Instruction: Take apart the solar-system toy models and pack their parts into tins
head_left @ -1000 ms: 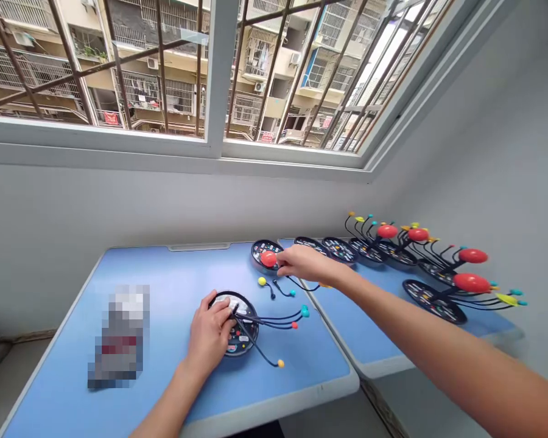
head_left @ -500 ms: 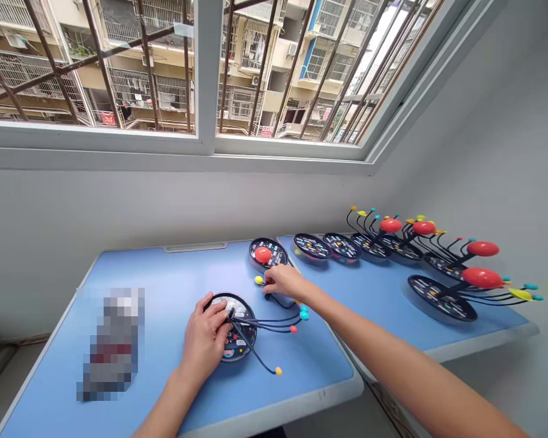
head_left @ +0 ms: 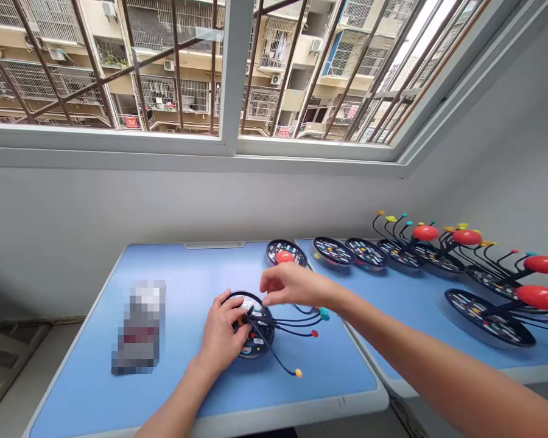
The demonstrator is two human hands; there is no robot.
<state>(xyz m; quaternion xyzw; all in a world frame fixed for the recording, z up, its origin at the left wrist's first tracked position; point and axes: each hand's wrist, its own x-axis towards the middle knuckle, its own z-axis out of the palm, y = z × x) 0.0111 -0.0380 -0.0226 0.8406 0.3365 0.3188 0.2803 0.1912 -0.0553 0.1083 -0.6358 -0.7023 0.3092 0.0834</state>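
Observation:
My left hand [head_left: 225, 336] grips the left rim of a round black base [head_left: 259, 345] printed with small coloured shapes, its fingers and thumb over the top. Thin black stalks run out rightward from the middle of this base and end in coloured tips: a teal tip [head_left: 324, 314], a red tip [head_left: 315, 333] and an orange tip [head_left: 298, 373]. Above the far right side of the base hovers my right hand [head_left: 296, 285], its thumb and bent fingers apart with nothing visible between them. It partly covers another black stalk [head_left: 304, 310] behind it.
Behind my right hand stands a round base [head_left: 274, 248] with a red ball [head_left: 285, 257]. More round bases [head_left: 333, 252] line the right table, several bearing red ovals [head_left: 545, 264] and stalks. A blurred-out item [head_left: 139, 328] lies on the left of the blue table [head_left: 187, 261].
My right hand has left the yellow-tipped stalk area and moved toward the base under my left hand, its fingers loosening. The view has shifted, while my left hand keeps its hold.

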